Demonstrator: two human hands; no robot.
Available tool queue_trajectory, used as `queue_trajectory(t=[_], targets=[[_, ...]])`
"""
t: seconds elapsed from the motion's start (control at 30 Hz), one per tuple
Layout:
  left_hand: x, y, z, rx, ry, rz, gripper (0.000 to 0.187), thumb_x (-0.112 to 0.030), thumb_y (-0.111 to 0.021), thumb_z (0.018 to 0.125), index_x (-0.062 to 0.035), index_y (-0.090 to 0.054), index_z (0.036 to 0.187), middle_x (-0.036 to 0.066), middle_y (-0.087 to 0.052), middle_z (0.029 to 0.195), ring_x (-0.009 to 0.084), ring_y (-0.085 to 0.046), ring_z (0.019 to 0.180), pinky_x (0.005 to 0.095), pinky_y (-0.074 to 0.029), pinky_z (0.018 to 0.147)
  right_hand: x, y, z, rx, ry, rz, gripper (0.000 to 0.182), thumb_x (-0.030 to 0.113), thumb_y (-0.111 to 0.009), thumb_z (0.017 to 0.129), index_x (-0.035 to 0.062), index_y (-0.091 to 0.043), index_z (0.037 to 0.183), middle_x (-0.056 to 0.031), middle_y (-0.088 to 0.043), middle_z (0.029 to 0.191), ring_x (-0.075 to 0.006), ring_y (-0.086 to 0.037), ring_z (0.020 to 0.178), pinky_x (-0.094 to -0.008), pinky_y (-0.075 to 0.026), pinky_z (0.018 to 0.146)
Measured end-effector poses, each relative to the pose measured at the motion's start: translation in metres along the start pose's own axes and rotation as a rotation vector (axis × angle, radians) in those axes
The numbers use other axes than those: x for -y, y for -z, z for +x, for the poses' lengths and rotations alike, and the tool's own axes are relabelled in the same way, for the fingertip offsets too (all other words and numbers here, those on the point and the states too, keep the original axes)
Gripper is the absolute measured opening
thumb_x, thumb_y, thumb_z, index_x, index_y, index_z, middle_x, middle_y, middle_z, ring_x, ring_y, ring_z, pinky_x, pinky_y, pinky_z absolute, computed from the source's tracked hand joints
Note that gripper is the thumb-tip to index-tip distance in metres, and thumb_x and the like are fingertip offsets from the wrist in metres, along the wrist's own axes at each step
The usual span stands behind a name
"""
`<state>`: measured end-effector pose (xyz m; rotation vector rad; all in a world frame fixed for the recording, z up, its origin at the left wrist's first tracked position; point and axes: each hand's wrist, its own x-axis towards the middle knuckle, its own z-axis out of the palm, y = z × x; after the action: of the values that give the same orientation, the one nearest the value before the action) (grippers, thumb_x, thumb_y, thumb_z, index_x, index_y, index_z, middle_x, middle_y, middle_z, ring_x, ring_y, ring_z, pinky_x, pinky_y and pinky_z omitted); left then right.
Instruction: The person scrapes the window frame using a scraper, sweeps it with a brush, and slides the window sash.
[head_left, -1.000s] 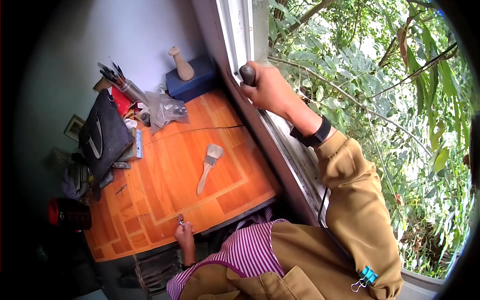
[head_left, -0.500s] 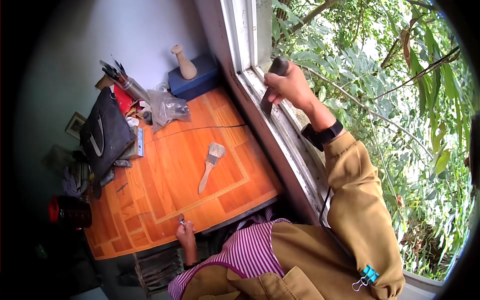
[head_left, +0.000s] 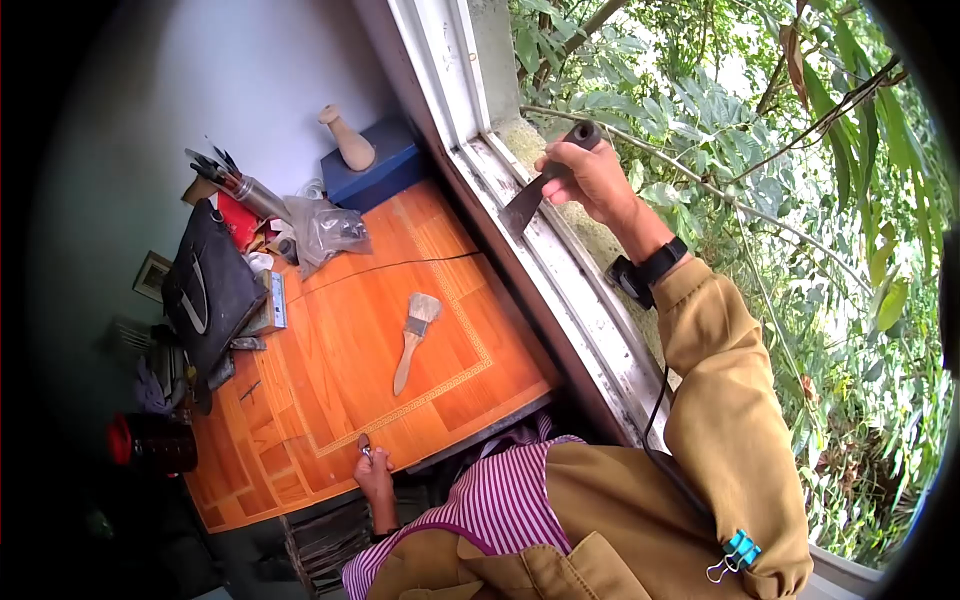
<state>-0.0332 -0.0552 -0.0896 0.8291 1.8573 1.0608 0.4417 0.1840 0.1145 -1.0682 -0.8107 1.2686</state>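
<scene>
White with dark smudges, the window frame sits just right of the table, and I watch it most. My right hand is wrapped round the dark handle of the scraper, and the wide blade looks to be touching the frame, right of the table. The blade could skid on a bump or a groove. If I push too hard, that skid could bump my knuckles on the frame. A loose grip could let the scraper fall outside, on the side away from the table. The black cord by my sleeve could snag on the frame's edge. At the table's near edge, the fingers of my left hand are curled round a small shiny thing; I can't tell what it is.

The table top is orange wood with a thin patterned band. The brush lies near the table's middle. At the table's far end is a blue box with a wooden thing on it. Along the table's left side are a clear bag, a pen cup and a black bag. A red-topped jar is by its left edge. A pale wall rises behind the table. Leaves fill the outside, well right of the table.
</scene>
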Motion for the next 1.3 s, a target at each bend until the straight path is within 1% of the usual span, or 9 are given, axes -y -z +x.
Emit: queue_trajectory(t=[0.37, 0.53, 0.57, 0.67, 0.73, 0.83, 1.1, 1.2, 1.3], targets=[[-0.01, -0.004, -0.004, -0.03, 0.021, 0.058, 0.022, -0.018, -0.056, 0.088, -0.0004, -0.058, 0.074, -0.001, -0.051, 0.057, 0.0055, -0.043, 0.048, 0.0187, -0.031, 0.045, -0.026, 0.046, 0.0, -0.074, -0.091, 0.44, 0.017, 0.01, -0.05, 0.088, -0.0064, -0.051, 0.091, -0.0171, -0.063, 0.08, -0.0197, -0.063, 0.053, -0.0241, -0.056, 0.046], [0.0, 0.0, 0.0, -0.008, -0.043, 0.032, 0.021, -0.017, -0.057, 0.088, 0.0006, -0.059, 0.077, 0.0, -0.054, 0.059, 0.0062, -0.046, 0.05, 0.0189, -0.034, 0.047, 0.0, 0.063, 0.017, -0.315, 0.274, 0.637, 0.014, 0.009, -0.05, 0.089, -0.0045, -0.054, 0.088, -0.0146, -0.063, 0.082, -0.0207, -0.066, 0.066, -0.0266, -0.059, 0.058], [0.0, 0.0, 0.0, -0.01, -0.045, 0.033, 0.021, -0.017, -0.057, 0.088, 0.0006, -0.059, 0.077, 0.0, -0.054, 0.059, 0.0062, -0.046, 0.05, 0.0189, -0.034, 0.047, 0.005, 0.054, 0.013, -0.356, 0.412, 0.563, 0.013, 0.009, -0.052, 0.088, -0.0036, -0.055, 0.089, -0.0146, -0.062, 0.082, -0.0207, -0.066, 0.066, -0.0265, -0.059, 0.058], [0.003, -0.002, 0.002, -0.026, -0.029, -0.004, 0.02, -0.015, -0.057, 0.087, 0.0011, -0.06, 0.077, 0.001, -0.055, 0.06, 0.0065, -0.047, 0.05, 0.0189, -0.036, 0.048, 0.012, 0.03, -0.006, -0.217, 0.325, 0.27, 0.014, 0.009, -0.056, 0.085, -0.0046, -0.055, 0.088, -0.0145, -0.062, 0.082, -0.0203, -0.065, 0.057, -0.0259, -0.056, 0.051], [0.007, -0.003, 0.004, -0.048, -0.081, 0.022, 0.023, -0.022, -0.057, 0.087, -0.0047, -0.059, 0.073, 0.0, -0.051, 0.052, 0.0044, -0.035, 0.037, 0.0198, -0.022, 0.036, 0.014, 0.008, -0.016, -0.157, 0.304, 0.164, 0.015, 0.009, -0.057, 0.084, -0.005, -0.054, 0.088, -0.0145, -0.062, 0.081, -0.0197, -0.063, 0.053, -0.026, -0.054, 0.045], [0.007, -0.002, 0.004, -0.024, -0.112, 0.029, 0.024, -0.023, -0.057, 0.087, -0.0044, -0.059, 0.072, 0.0, -0.051, 0.052, 0.0045, -0.035, 0.036, 0.0199, -0.022, 0.036, 0.012, -0.011, -0.011, -0.07, 0.269, 0.06, 0.017, 0.009, -0.058, 0.083, -0.0048, -0.05, 0.091, -0.0135, -0.06, 0.081, -0.0188, -0.061, 0.05, -0.0264, -0.051, 0.041], [0.013, -0.003, 0.006, -0.039, -0.095, -0.01, 0.025, -0.024, -0.057, 0.087, -0.0037, -0.059, 0.071, 0.0, -0.051, 0.053, 0.0047, -0.036, 0.038, 0.0201, -0.023, 0.037, 0.006, -0.055, 0.013, 0.031, 0.298, -0.26, 0.013, 0.009, -0.059, 0.083, 0.0016, -0.048, 0.087, -0.0057, -0.056, 0.064, -0.0137, -0.061, 0.051, -0.026, -0.048, 0.042], [0.01, -0.002, 0.003, -0.037, -0.087, 0.007, 0.025, -0.024, -0.058, 0.087, -0.0036, -0.059, 0.071, 0.0, -0.051, 0.053, 0.0048, -0.036, 0.039, 0.0202, -0.023, 0.038, -0.005, -0.069, 0.023, 0.036, 0.442, -0.498, 0.017, 0.011, -0.062, 0.078, 0.0015, -0.05, 0.084, -0.0103, -0.058, 0.058, -0.0146, -0.059, 0.046, -0.0304, -0.047, 0.046], [-0.003, -0.003, -0.003, -0.034, -0.059, 0.031, 0.025, -0.02, -0.057, 0.087, -0.0016, -0.059, 0.07, 0.0, -0.053, 0.056, 0.0063, -0.042, 0.045, 0.0203, -0.031, 0.044, -0.006, -0.081, 0.031, 0.061, 0.624, -0.779, 0.02, 0.014, -0.062, 0.076, 0.0012, -0.051, 0.086, -0.0195, -0.061, 0.07, -0.0355, -0.062, 0.067, -0.0419, -0.049, 0.063]])
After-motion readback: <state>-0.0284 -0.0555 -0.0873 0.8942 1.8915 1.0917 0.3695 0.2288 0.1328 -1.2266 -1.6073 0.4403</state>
